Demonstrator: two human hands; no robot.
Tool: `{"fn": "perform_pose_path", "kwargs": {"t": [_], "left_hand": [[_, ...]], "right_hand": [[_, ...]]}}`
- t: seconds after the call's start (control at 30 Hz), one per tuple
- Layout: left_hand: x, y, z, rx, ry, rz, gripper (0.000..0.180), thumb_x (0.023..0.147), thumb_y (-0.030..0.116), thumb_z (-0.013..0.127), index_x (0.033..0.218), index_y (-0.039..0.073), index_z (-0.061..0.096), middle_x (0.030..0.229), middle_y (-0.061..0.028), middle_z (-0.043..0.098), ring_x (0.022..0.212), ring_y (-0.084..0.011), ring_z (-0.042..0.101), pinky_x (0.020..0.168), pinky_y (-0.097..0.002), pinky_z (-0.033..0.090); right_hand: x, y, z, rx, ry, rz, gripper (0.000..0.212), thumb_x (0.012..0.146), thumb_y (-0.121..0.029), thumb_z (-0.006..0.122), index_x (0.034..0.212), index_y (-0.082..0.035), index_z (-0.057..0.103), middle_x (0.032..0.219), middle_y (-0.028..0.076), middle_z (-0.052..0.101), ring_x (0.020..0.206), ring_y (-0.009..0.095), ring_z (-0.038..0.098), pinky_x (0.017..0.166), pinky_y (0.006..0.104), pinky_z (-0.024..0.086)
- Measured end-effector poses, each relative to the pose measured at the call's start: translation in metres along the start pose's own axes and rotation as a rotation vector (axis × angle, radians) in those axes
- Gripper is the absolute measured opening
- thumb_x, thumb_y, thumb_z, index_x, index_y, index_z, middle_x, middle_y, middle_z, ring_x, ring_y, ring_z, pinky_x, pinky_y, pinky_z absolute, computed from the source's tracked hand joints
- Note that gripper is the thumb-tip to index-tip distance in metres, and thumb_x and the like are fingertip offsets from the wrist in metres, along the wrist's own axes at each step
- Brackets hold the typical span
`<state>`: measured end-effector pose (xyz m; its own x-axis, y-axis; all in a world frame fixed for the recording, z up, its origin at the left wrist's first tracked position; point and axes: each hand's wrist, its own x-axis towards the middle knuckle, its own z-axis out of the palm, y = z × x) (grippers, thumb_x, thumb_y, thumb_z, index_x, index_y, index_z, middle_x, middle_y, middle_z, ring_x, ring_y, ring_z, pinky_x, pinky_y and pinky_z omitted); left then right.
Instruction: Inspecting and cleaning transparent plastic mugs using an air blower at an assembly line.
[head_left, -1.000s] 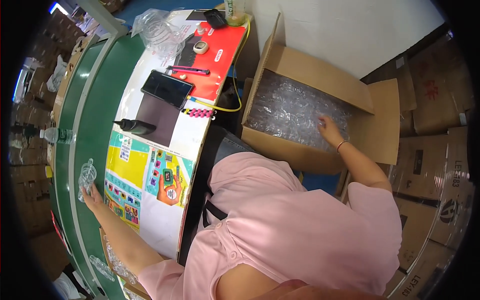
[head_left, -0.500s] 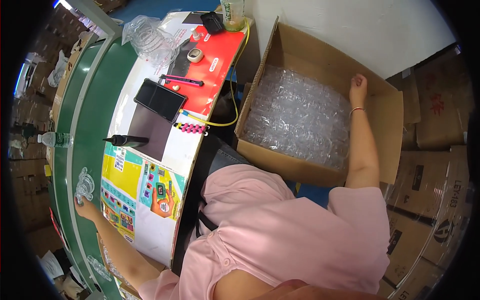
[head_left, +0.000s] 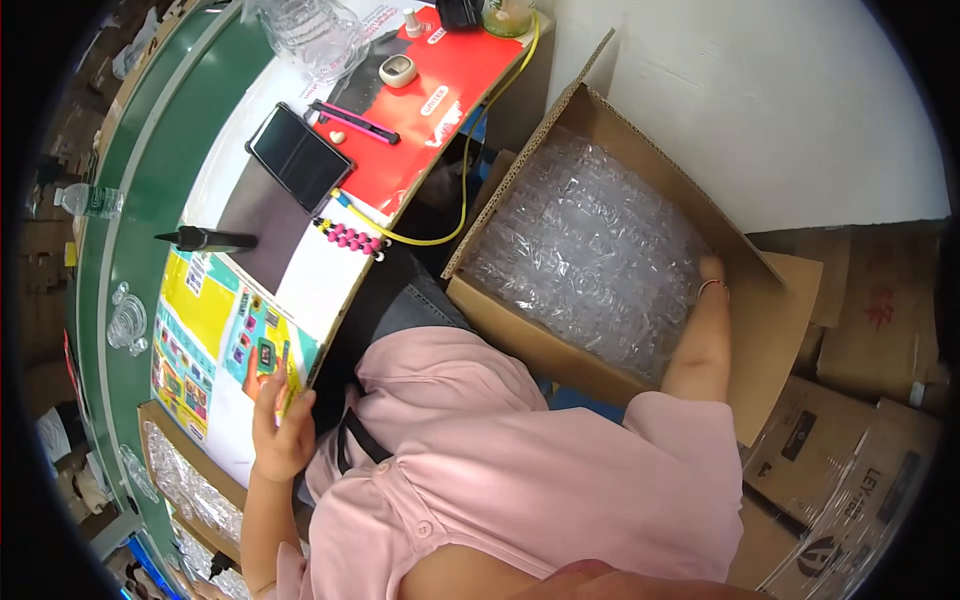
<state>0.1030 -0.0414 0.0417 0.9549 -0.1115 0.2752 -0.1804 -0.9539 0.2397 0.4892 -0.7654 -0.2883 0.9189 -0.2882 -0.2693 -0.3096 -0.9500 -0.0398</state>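
My left hand [head_left: 284, 435] is raised over the near edge of the table, beside a colourful printed sheet [head_left: 225, 345]. Its fingers are apart and nothing shows in them. On the green surface [head_left: 165, 165] to the left lies a ring-shaped clear plastic piece [head_left: 127, 320], away from that hand. My right hand [head_left: 711, 268] reaches into a large open cardboard box [head_left: 610, 365], at the right side of the clear plastic packs [head_left: 590, 250] that fill it. The fingers of this hand are mostly hidden, so its grip does not show.
A phone [head_left: 300, 157], a slim pink and black tool [head_left: 355, 122] and a black pointed bottle [head_left: 205, 240] lie on the table. A yellow cable [head_left: 465, 190] hangs over its edge. Closed cartons [head_left: 840, 490] stand at the right. More clear plastic fills a carton [head_left: 190, 480] at lower left.
My left hand has left the clear plastic piece on the green surface and come back toward my body. My right hand has lowered beside the packs. The view has shifted.
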Motion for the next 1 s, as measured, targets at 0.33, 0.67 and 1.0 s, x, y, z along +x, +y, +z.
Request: {"fn": "perform_pose_path", "kwargs": {"t": [0.33, 0.67, 1.0], "left_hand": [[-0.002, 0.039, 0.014, -0.186, -0.411, 0.033, 0.035, 0.062, 0.001, 0.063, 0.096, 0.006, 0.059, 0.115, -0.0163, 0.050, 0.103, -0.0319, 0.052, 0.083, -0.0388, 0.045], [0.002, 0.037, 0.026, -0.262, -0.485, -0.050, 0.038, 0.063, 0.003, 0.061, 0.100, 0.008, 0.056, 0.115, -0.0128, 0.051, 0.102, -0.0296, 0.052, 0.083, -0.0384, 0.044], [0.011, 0.025, 0.043, -0.256, -0.428, 0.023, 0.045, 0.056, 0.004, 0.062, 0.100, 0.009, 0.055, 0.111, -0.0127, 0.053, 0.097, -0.0299, 0.054, 0.084, -0.0392, 0.044]], "right_hand": [[-0.048, -0.057, -0.023, -0.090, -0.161, 0.075, 0.054, 0.092, -0.042, 0.027, 0.130, -0.005, 0.037, 0.133, 0.017, 0.037, 0.122, 0.031, 0.037, 0.103, 0.0366, 0.027], [-0.009, -0.018, -0.001, 0.953, -0.102, 0.363, 0.053, 0.088, -0.042, 0.041, 0.119, 0.000, 0.050, 0.118, 0.013, 0.054, 0.107, 0.027, 0.051, 0.091, 0.0373, 0.039], [-0.044, -0.033, -0.021, 1.417, -0.144, 0.319, 0.044, 0.089, -0.031, 0.038, 0.120, -0.001, 0.049, 0.122, 0.011, 0.050, 0.114, 0.027, 0.046, 0.097, 0.0369, 0.035]]}}
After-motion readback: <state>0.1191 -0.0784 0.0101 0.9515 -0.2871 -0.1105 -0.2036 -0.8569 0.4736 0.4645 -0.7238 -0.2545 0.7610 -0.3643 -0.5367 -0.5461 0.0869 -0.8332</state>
